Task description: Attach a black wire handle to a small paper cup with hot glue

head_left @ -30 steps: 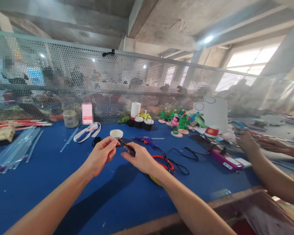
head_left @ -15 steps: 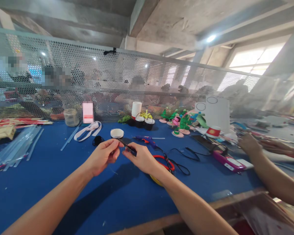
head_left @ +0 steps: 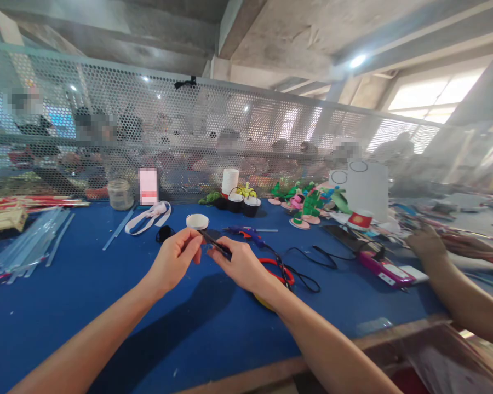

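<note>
Over the blue bench [head_left: 66, 306] we hold a thin dark strip [head_left: 213, 244] between both hands: left hand [head_left: 175, 260] pinching one end, right hand [head_left: 240, 265] closed on the other, just above the cloth. We judge we are shaping or fitting this piece; next needs a steady pinch. White round lid [head_left: 197, 221] sits just beyond; glue gun [head_left: 246, 234] lies near.

A deep blue felt-like table cover [head_left: 86, 295] lies under everything. On it sit a round white-topped lid [head_left: 197, 221], a blue-and-orange glue gun [head_left: 246, 234], a red-and-yellow ring [head_left: 273, 271], perhaps scissors, and a magenta-and-white device [head_left: 386, 272].
</note>
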The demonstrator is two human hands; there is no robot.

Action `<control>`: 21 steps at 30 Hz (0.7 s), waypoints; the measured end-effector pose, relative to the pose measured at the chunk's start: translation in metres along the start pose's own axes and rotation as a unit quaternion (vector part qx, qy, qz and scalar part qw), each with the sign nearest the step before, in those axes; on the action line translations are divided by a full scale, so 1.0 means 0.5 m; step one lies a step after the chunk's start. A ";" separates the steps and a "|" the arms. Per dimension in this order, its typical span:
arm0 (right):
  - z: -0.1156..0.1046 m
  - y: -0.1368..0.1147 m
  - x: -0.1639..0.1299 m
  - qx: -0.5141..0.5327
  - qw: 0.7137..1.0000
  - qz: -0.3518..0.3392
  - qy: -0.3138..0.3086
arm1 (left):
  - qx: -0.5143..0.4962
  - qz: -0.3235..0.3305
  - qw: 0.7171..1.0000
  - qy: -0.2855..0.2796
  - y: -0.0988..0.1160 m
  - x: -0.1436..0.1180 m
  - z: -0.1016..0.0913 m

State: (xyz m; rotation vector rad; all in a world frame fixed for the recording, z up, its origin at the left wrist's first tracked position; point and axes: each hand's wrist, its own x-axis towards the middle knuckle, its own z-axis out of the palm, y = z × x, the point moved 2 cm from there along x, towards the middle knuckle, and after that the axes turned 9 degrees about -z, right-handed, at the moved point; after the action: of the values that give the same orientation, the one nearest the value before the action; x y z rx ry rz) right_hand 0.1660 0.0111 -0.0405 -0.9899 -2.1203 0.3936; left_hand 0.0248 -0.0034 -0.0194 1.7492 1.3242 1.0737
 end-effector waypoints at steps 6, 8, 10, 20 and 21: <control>0.013 -0.006 -0.006 0.050 0.995 0.066 -0.050 | 0.318 0.196 0.917 0.142 -0.005 -0.005 -0.001; 0.017 -0.007 -0.007 0.055 0.992 0.089 -0.072 | 0.355 0.224 0.894 0.159 -0.006 -0.004 0.002; 0.017 -0.005 -0.006 0.056 0.991 0.095 -0.078 | 0.347 0.186 0.906 0.154 -0.003 -0.001 0.001; -0.002 -0.006 0.001 0.036 0.997 -0.067 -0.029 | -0.173 -0.162 0.936 -0.259 0.004 0.002 -0.034; -0.003 -0.007 0.002 0.028 0.996 -0.081 -0.028 | -0.198 -0.168 0.925 -0.276 0.000 0.001 -0.035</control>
State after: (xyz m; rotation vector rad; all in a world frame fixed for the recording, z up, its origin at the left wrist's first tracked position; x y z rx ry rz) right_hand 0.1651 0.0094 -0.0371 -0.7777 -2.2098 0.4024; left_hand 0.0093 -0.0022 -0.0118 1.3201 0.9239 0.5417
